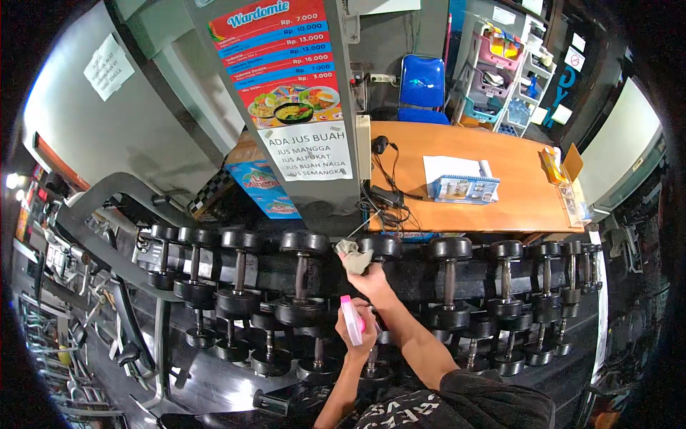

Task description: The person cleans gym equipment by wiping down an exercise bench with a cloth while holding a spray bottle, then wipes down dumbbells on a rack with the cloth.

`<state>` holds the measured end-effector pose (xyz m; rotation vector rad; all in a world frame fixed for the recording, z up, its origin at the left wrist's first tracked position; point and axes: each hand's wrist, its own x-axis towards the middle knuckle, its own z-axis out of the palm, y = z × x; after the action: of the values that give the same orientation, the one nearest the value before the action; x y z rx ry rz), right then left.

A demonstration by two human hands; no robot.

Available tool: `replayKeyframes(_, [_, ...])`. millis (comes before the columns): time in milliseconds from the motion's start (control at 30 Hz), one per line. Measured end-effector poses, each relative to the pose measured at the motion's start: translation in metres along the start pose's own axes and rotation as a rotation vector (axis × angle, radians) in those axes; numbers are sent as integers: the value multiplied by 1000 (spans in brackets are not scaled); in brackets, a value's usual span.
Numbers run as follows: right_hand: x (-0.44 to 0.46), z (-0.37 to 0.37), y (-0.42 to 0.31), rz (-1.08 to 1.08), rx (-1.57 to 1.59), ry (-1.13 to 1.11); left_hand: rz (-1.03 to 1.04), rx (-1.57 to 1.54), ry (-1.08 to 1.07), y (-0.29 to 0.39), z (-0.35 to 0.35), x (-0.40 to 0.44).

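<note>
My left hand [357,332] is closed round a spray bottle with a white and pink head [351,320], held in front of the dumbbell rack. Farther forward, my right hand [369,280] grips a crumpled beige cloth [351,257]. The cloth is against or just beside the upper end of a black dumbbell [381,247] in the top row; whether it touches is hard to tell. My forearms and the bottle hide much of that dumbbell. Another dumbbell [301,275] lies just left of the cloth.
More black dumbbells [450,279] fill two rows on both sides. Behind the rack stands an orange-brown desk [514,161] with cables [389,196] and a desk calendar [466,189]. A grey pillar [314,196] with menu signs rises behind the cloth. Gym machine frames [107,193] stand left.
</note>
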<state>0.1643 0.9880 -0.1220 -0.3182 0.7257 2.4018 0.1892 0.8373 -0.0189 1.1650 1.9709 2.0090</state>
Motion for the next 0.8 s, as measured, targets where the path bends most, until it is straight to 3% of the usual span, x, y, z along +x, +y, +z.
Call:
replayKeyframes(100, [-7,-12,-17,-27,-79,-165,-49,-26,-33,5,-2,-1])
replayKeyframes(133, [-26,11,-20,4,77,29,-67,-36,-58,3,-2,-2])
replayKeyframes(200, [-56,25,-34,116,113,-17,58,22,-35,-5,1,-1])
replayKeyframes(300, [-93,47,-45,62,150,71,142,34,-37,1,-2,3])
replayKeyframes(367, [-105,36,-54,61,154,45,-169,-93,-167,15,-10,5])
replayKeyframes(433, [-108,13,-63,-79,-43,-139,-229,-177,-168,15,-14,-4])
replayKeyframes(467, [-120,21,-54,-78,-47,-139,-290,-261,-177,16,-16,-8])
replayKeyframes(533, [-152,39,-35,-367,-412,-51,-300,-253,-176,21,-18,-15])
replayKeyframes(600, [-180,38,-43,-329,-380,-113,-454,-261,-251,23,-19,-24])
replayKeyframes(700, [-219,33,-44,-346,-516,-183,-500,-194,-248,-8,-9,-45])
replayKeyframes(800, [-237,7,-64,-400,-396,-63,-545,-86,-287,-6,-7,-46])
